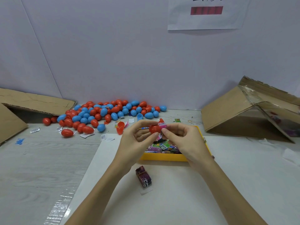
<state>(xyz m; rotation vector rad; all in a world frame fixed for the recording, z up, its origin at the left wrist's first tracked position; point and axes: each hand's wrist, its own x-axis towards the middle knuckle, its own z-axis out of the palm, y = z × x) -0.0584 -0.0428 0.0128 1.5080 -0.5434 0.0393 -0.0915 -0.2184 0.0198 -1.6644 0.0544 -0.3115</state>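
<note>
My left hand point(138, 137) pinches a red plastic egg half point(155, 129) above the yellow tray point(164, 157). My right hand point(181, 138) pinches a small pink packet point(162, 125) at the egg half's rim; how far the packet sits inside is hidden. The tray holds several small colourful packets point(162, 146). A rubber-banded bundle of packets point(144, 176) lies on the white sheet point(178, 192) in front of the tray. An open red egg half point(120, 127) stands just left of my hands.
A pile of red and blue plastic eggs point(103, 112) spreads along the back wall. Cardboard flaps lie at the far left point(32, 101) and a tilted cardboard box point(246, 111) at the right. Paper scraps point(86, 135) litter the table.
</note>
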